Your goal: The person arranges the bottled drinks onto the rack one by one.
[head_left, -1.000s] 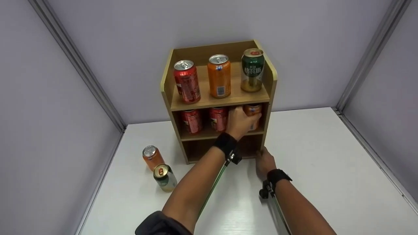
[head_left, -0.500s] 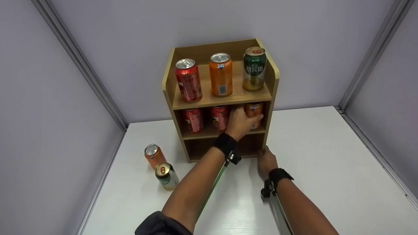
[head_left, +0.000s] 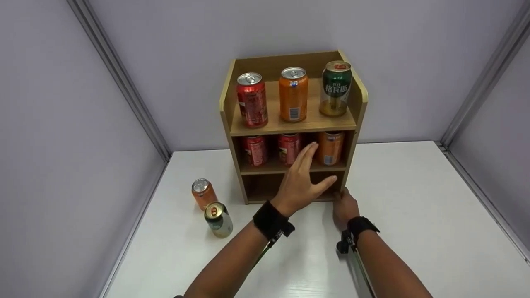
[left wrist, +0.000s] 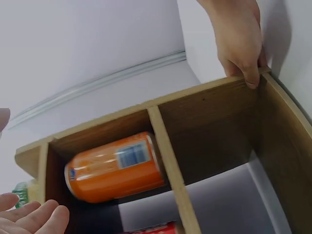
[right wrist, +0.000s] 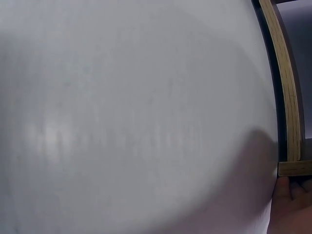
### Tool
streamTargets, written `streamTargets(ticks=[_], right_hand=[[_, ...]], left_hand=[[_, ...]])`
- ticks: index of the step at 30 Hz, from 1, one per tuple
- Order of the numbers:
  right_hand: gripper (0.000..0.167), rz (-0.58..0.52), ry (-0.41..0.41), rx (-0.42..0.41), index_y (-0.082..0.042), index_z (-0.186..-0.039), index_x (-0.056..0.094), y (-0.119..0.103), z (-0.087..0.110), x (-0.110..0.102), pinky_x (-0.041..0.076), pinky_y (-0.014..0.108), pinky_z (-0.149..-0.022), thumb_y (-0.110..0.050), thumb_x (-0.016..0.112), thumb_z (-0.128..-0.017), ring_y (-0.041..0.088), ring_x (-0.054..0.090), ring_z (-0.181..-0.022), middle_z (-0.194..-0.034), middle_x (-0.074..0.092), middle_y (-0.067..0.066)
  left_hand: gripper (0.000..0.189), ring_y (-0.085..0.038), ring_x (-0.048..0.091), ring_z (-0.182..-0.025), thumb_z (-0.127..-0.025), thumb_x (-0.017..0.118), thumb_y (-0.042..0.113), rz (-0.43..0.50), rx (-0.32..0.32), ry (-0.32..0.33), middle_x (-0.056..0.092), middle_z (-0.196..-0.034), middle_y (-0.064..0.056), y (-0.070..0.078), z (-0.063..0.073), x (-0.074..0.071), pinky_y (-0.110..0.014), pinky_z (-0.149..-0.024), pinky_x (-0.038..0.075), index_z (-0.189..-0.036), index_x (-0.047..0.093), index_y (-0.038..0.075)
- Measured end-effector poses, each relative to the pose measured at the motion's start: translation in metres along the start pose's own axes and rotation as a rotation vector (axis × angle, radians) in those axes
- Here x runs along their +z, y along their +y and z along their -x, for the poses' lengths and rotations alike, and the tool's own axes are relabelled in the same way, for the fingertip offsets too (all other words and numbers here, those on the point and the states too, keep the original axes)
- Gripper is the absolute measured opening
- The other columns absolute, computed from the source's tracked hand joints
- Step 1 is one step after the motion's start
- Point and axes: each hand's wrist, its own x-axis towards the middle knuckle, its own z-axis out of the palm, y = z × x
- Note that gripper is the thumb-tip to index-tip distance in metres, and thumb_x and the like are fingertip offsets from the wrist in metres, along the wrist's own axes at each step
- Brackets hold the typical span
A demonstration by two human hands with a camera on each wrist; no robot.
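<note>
A small wooden shelf stands against the back wall. My left hand is in front of its middle and lower tiers, fingers straight and thumb spread, holding nothing. Nearest to it is an orange can upright at the right of the middle tier; the left wrist view shows this can apart from my fingertips. At the shelf's lower right corner, my right hand grips the side panel, with a digit bent over its front edge in the left wrist view.
On the top tier stand a red can, an orange can and a green can. Two red cans share the middle tier. Left of the shelf, an orange can and a green can stand on the white table.
My left hand has let go of the orange can on the middle tier and drawn back toward me, its fingers straightening. The right hand keeps its place. The head view has shifted slightly.
</note>
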Motion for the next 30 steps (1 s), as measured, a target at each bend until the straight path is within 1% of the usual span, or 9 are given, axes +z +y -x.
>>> streamTargets(ticks=[4, 8, 10, 12, 18, 22, 25, 28, 30], right_hand=[[0.057, 0.018, -0.012, 0.006, 0.004, -0.158, 0.032, 0.002, -0.001, 0.004, 0.039, 0.060, -0.120, -0.032, 0.030, -0.114, 0.050, 0.047, -0.146, -0.155, 0.049, 0.032], [0.054, -0.009, -0.031, 0.023, 0.003, -0.156, 0.035, -0.001, 0.002, 0.005, 0.039, 0.060, -0.119, -0.031, 0.029, -0.114, 0.049, 0.047, -0.146, -0.155, 0.049, 0.032], [0.055, -0.024, -0.045, 0.035, 0.002, -0.158, 0.033, -0.004, 0.004, 0.004, 0.038, 0.060, -0.120, -0.031, 0.029, -0.114, 0.048, 0.046, -0.147, -0.157, 0.048, 0.031], [0.055, -0.017, -0.048, 0.030, 0.002, -0.159, 0.031, -0.005, 0.005, 0.004, 0.038, 0.060, -0.121, -0.030, 0.029, -0.114, 0.048, 0.045, -0.148, -0.157, 0.047, 0.032], [0.057, 0.043, -0.049, -0.026, 0.006, -0.160, 0.028, -0.002, 0.002, -0.002, 0.038, 0.061, -0.120, -0.028, 0.031, -0.114, 0.053, 0.045, -0.145, -0.155, 0.046, 0.037], [0.055, 0.039, -0.051, -0.047, 0.006, -0.157, 0.031, 0.001, 0.002, -0.008, 0.040, 0.062, -0.117, -0.028, 0.032, -0.114, 0.055, 0.048, -0.142, -0.152, 0.048, 0.038], [0.055, 0.027, -0.052, -0.048, 0.007, -0.157, 0.032, 0.002, 0.002, -0.009, 0.040, 0.062, -0.117, -0.027, 0.033, -0.114, 0.055, 0.047, -0.142, -0.152, 0.048, 0.038], [0.057, 0.032, -0.058, -0.043, 0.008, -0.158, 0.030, 0.002, 0.002, -0.008, 0.039, 0.062, -0.118, -0.028, 0.033, -0.114, 0.055, 0.046, -0.144, -0.153, 0.047, 0.038], [0.058, 0.035, -0.062, -0.041, 0.007, -0.159, 0.029, 0.001, 0.001, -0.007, 0.040, 0.062, -0.118, -0.029, 0.033, -0.114, 0.054, 0.046, -0.144, -0.154, 0.047, 0.038]], left_hand=[[0.084, -0.032, 0.051, -0.149, -0.095, 0.079, 0.035, -0.001, 0.021, 0.010, 0.042, -0.164, -0.021, 0.002, 0.010, -0.006, -0.042, -0.120, 0.045, -0.158, 0.038, -0.003], [0.083, -0.032, 0.053, -0.147, -0.095, 0.079, 0.035, -0.006, 0.024, 0.033, 0.042, -0.164, -0.021, 0.000, 0.022, -0.013, -0.043, -0.119, 0.045, -0.157, 0.039, -0.003], [0.082, -0.033, 0.053, -0.147, -0.094, 0.080, 0.034, -0.018, 0.039, 0.062, 0.043, -0.164, -0.022, -0.001, 0.027, -0.019, -0.043, -0.119, 0.045, -0.156, 0.040, -0.004], [0.082, -0.034, 0.053, -0.146, -0.093, 0.081, 0.033, -0.032, 0.057, 0.097, 0.045, -0.162, -0.023, -0.002, 0.033, -0.026, -0.043, -0.119, 0.046, -0.155, 0.042, -0.005], [0.080, -0.032, 0.058, -0.142, -0.091, 0.083, 0.030, -0.068, 0.098, 0.198, 0.050, -0.157, -0.024, -0.001, 0.048, -0.045, -0.042, -0.117, 0.048, -0.152, 0.045, -0.005], [0.077, -0.031, 0.057, -0.143, -0.091, 0.084, 0.028, -0.082, 0.092, 0.240, 0.052, -0.157, -0.022, 0.002, 0.060, -0.052, -0.042, -0.117, 0.048, -0.150, 0.047, -0.004], [0.075, -0.032, 0.060, -0.139, -0.090, 0.085, 0.024, -0.078, 0.073, 0.270, 0.053, -0.155, -0.022, 0.001, 0.069, -0.057, -0.041, -0.113, 0.051, -0.148, 0.048, -0.004], [0.074, -0.032, 0.062, -0.135, -0.089, 0.085, 0.020, -0.063, 0.058, 0.302, 0.055, -0.152, -0.023, 0.000, 0.076, -0.062, -0.040, -0.110, 0.054, -0.148, 0.047, -0.005], [0.074, -0.033, 0.063, -0.134, -0.089, 0.085, 0.019, -0.060, 0.048, 0.320, 0.056, -0.152, -0.022, -0.001, 0.081, -0.066, -0.040, -0.110, 0.054, -0.149, 0.047, -0.004]])
